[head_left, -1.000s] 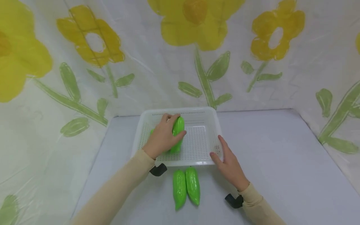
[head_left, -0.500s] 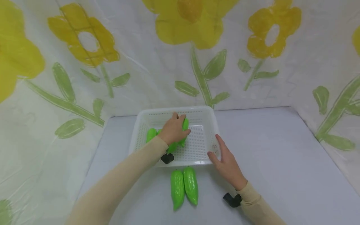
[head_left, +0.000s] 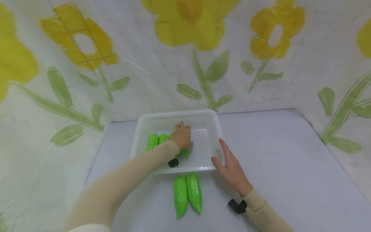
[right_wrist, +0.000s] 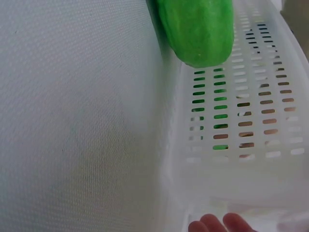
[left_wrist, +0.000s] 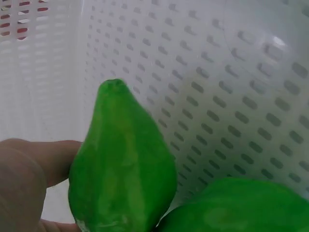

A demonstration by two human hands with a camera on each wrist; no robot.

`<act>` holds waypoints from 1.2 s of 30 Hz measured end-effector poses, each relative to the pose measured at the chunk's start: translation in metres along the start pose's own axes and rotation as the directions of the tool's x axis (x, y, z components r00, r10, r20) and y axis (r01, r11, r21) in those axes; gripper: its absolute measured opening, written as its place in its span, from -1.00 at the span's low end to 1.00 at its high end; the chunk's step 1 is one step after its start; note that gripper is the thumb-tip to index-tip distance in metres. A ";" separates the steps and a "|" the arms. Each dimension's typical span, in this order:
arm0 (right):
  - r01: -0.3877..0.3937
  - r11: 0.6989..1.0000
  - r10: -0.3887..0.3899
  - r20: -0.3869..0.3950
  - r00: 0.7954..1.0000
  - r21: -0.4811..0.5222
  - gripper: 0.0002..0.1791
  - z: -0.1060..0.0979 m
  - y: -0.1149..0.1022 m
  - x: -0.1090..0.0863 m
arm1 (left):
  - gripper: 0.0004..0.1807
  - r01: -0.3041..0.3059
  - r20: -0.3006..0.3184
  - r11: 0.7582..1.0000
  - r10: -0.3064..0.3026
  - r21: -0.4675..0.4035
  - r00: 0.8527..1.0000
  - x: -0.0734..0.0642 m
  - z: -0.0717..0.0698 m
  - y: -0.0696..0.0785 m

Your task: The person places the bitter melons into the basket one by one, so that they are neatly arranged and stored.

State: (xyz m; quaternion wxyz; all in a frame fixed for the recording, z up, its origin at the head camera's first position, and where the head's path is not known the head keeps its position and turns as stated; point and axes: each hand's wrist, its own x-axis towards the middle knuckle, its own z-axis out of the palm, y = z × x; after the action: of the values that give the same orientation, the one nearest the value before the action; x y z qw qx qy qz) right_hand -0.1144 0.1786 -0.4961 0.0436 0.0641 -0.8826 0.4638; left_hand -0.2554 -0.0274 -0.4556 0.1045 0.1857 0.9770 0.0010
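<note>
In the head view my left hand is inside a white perforated plastic basket. It grips a glossy green tapered fruit, mostly hidden by the hand. The left wrist view shows the thumb against the side of this fruit, with a second green fruit beside it. More green fruits lie in a row at the basket's left. At the right front corner my right hand holds the basket's rim, thumb over it. The right wrist view catches only its fingertips by the basket wall.
Two more green fruits lie side by side on the pale table, in front of the basket. A sheet with painted yellow flowers hangs behind. A black wrist mount sits at the right cuff.
My left hand has moved right and lower within the basket with the green fruit, uncovering fruits at the left. My right hand stays at the basket corner. The head view has shifted slightly.
</note>
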 end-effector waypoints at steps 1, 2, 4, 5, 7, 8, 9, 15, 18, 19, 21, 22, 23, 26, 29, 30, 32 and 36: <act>0.000 1.000 0.000 0.002 1.000 0.007 -0.11 0.000 0.000 0.000 | -0.18 0.002 -0.011 1.000 -0.002 0.009 1.000 0.000 0.002 0.000; -0.003 1.000 0.002 0.004 1.000 0.012 -0.11 0.000 0.000 0.000 | -0.18 0.002 -0.021 1.000 -0.001 0.023 1.000 0.001 0.003 0.001; -0.008 1.000 0.008 0.007 1.000 0.020 -0.11 -0.001 -0.001 0.000 | -0.17 0.000 -0.028 0.999 0.001 0.048 1.000 0.001 0.005 0.001; -0.011 1.000 0.011 0.007 1.000 0.022 -0.11 -0.001 -0.001 0.000 | -0.15 -0.004 -0.026 0.998 0.005 0.064 1.000 0.001 0.007 0.001; -0.007 1.000 0.007 0.008 1.000 0.022 -0.11 -0.001 -0.002 0.000 | -0.12 -0.014 -0.019 0.996 0.015 0.089 1.000 0.001 0.009 0.001; -0.006 1.000 0.006 0.008 1.000 0.022 -0.11 -0.001 -0.002 0.000 | -0.12 -0.017 -0.016 0.995 0.019 0.100 1.000 0.001 0.010 0.001; -0.004 1.000 0.003 0.007 1.000 0.022 -0.11 -0.001 -0.003 0.000 | -0.12 -0.020 -0.011 0.994 0.021 0.107 1.000 0.001 0.010 0.001; 0.004 1.000 -0.004 0.007 1.000 0.017 -0.11 0.000 -0.003 0.000 | -0.15 -0.023 -0.011 0.993 0.024 0.114 1.000 0.000 0.013 0.001; 0.003 1.000 -0.003 0.008 1.000 0.006 -0.11 0.000 -0.003 0.000 | -0.16 -0.020 -0.009 0.994 0.022 0.109 1.000 -0.001 0.012 0.001; 0.001 1.000 -0.002 0.008 1.000 0.005 -0.11 0.000 -0.003 0.000 | -0.16 -0.021 -0.007 0.994 0.021 0.109 1.000 -0.001 0.012 0.002; 0.000 1.000 0.000 0.006 1.000 0.003 -0.11 -0.001 -0.003 -0.001 | -0.15 -0.019 -0.003 0.995 0.019 0.100 1.000 -0.001 0.011 0.002; 0.000 1.000 0.000 0.006 1.000 0.004 -0.11 -0.001 -0.003 -0.001 | -0.15 -0.017 -0.006 0.995 0.018 0.097 1.000 -0.001 0.009 0.002; -0.002 1.000 0.002 0.005 1.000 0.005 -0.11 -0.001 -0.003 -0.001 | -0.14 -0.016 -0.004 0.996 0.016 0.093 1.000 -0.002 0.008 0.002; -0.006 1.000 0.006 0.006 1.000 0.012 -0.11 -0.001 -0.003 -0.001 | -0.12 -0.003 0.005 0.997 0.003 0.075 1.000 -0.004 0.003 0.002; -0.009 1.000 0.009 0.011 1.000 0.018 -0.11 -0.001 -0.004 -0.001 | -0.11 0.010 0.012 0.998 -0.011 0.065 1.000 -0.007 -0.004 0.001; -0.010 1.000 0.009 0.012 1.000 0.020 -0.11 -0.001 -0.004 -0.001 | -0.10 0.014 0.013 0.998 -0.015 0.064 1.000 -0.008 -0.007 0.001; -0.013 1.000 0.012 0.014 1.000 0.020 -0.11 -0.001 -0.005 -0.001 | -0.11 0.015 0.005 0.998 -0.015 0.060 1.000 -0.013 -0.013 -0.001; -0.020 1.000 0.020 0.017 1.000 0.014 -0.11 0.000 -0.006 -0.001 | -0.14 0.007 -0.036 1.000 -0.007 -0.007 0.999 -0.028 -0.029 -0.005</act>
State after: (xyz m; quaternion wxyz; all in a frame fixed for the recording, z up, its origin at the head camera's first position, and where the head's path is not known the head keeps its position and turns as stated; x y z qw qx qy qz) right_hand -0.1122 0.1759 -0.4914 0.0312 0.0596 -0.8801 0.4700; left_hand -0.2381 -0.0415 -0.4214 0.0876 0.1817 0.9794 0.0075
